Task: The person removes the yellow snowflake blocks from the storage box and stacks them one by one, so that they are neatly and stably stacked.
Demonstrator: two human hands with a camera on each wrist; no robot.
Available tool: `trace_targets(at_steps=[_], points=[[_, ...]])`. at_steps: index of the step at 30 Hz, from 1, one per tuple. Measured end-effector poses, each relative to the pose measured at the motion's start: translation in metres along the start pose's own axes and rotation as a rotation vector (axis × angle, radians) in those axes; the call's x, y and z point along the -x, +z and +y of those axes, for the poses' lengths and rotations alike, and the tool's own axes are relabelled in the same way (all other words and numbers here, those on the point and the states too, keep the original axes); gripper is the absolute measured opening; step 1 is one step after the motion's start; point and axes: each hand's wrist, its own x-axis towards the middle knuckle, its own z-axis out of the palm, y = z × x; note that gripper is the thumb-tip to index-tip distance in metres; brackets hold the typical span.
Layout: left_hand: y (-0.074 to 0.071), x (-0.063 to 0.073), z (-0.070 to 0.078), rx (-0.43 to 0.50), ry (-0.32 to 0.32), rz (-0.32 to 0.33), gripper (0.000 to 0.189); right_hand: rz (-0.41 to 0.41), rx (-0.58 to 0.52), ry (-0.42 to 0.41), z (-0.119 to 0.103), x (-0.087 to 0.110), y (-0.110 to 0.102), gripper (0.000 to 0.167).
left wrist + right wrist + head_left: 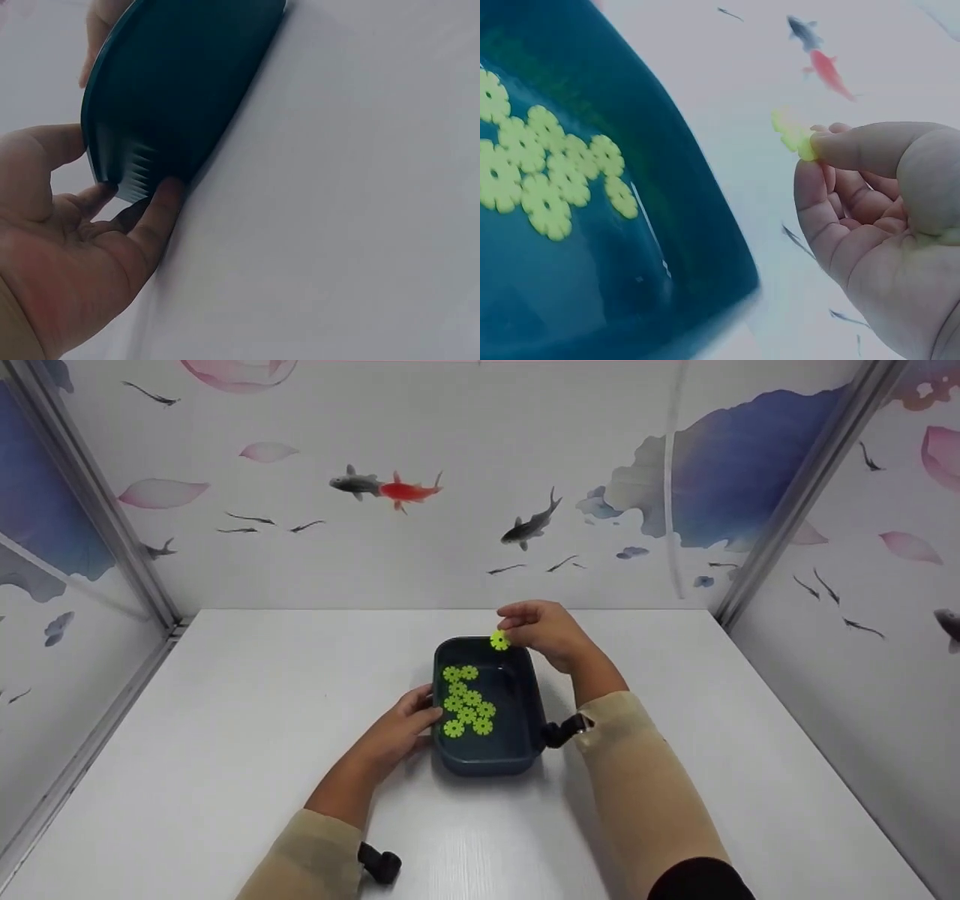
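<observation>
A dark teal plastic box sits on the white table, with several yellow-green notched discs lying flat along its left side. My left hand grips the box's left wall, thumb at the rim. From the left wrist view, the fingers of that hand are bent against the outer side of the box. Over the box's far end, my right hand pinches one more disc between thumb and forefinger. This disc is seen partly edge-on in the right wrist view, beside the box wall.
White panels printed with fish and petals rise behind the table and at both sides. Metal posts stand at the corners. Each sleeve carries a small black camera mount; the right one overlaps the box's right wall in the head view.
</observation>
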Motion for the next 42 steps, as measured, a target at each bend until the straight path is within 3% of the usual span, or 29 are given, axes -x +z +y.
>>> trace_targets(at_steps=[14, 28, 42], points=[[-0.001, 0.000, -0.002, -0.023, 0.012, -0.020, 0.063, 0.147, -0.090, 0.060, 0.032, 0.032, -0.039, 0.042], [-0.001, -0.001, -0.002, -0.030, 0.013, -0.024, 0.065, 0.206, -0.147, 0.173, 0.080, 0.042, -0.061, 0.051], [0.001, 0.001, 0.000, -0.045, -0.011, -0.006, 0.063, 0.269, -0.064, 0.296, 0.106, 0.047, -0.072, 0.047]])
